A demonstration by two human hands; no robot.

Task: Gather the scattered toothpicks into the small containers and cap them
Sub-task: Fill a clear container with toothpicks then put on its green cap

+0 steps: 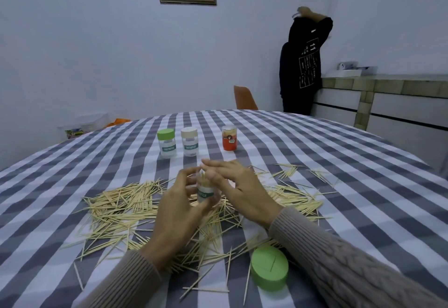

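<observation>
My left hand [178, 207] grips a small clear container [204, 192] with a green label, lifted above the table, with toothpicks standing in its open mouth. My right hand [236, 190] is beside and over that mouth, fingers extended and touching the toothpick tips. Many loose toothpicks [126, 202] lie scattered on the checked tablecloth [315, 152] under and around both hands. A loose green cap [269, 271] lies near the front edge, right of centre. Farther back stand a green-capped container [166, 143], a beige-capped container [189, 141] and an orange container [229, 137].
An orange chair back [244, 98] rises behind the table's far edge. A person in a black hoodie [303, 65] stands at the back right by a tiled counter [388, 84]. A clear plastic box [83, 124] sits off the table at the back left.
</observation>
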